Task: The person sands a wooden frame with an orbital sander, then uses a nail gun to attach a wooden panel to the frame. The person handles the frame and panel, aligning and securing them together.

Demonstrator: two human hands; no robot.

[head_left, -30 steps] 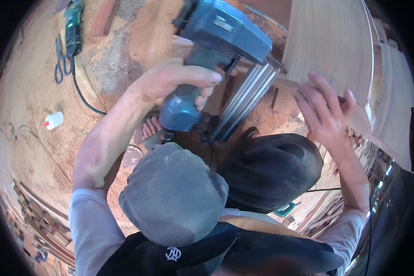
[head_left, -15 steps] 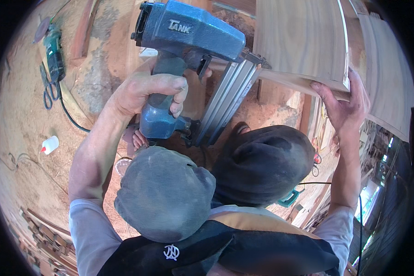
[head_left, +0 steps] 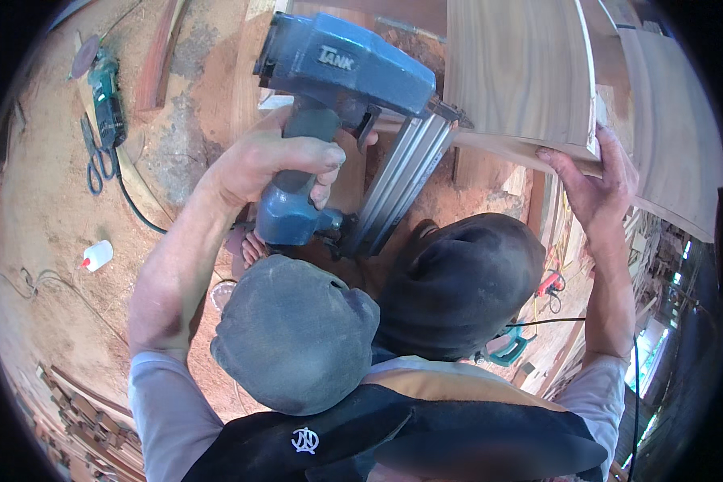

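A blue nail gun [head_left: 377, 68] with a slanted silver magazine is in my left hand [head_left: 285, 165]. My fingers wrap its handle, and its nose is at the near left corner of a wood-grained panel [head_left: 514, 72]. At the panel's near right corner, my right hand [head_left: 594, 181] pinches the board, thumb on the near edge and fingers around the pale side edge. Whether the nose presses on the wood, I cannot tell. My knees, in dark cloth, are bent below the gun.
Another wood-grained panel [head_left: 671, 120] stands at the right. On the dusty floor at left lie a green angle grinder [head_left: 107, 100], scissors [head_left: 96, 165], a white red-tipped bottle [head_left: 98, 255] and a reddish wood strip [head_left: 157, 64]. Wood offcuts [head_left: 88, 410] fill the lower left. A teal tool [head_left: 510, 347] lies by my right knee.
The whole view has shifted slightly, with the floor items further right and lower. The nail gun sits a little lower in the picture. Both hands keep their holds.
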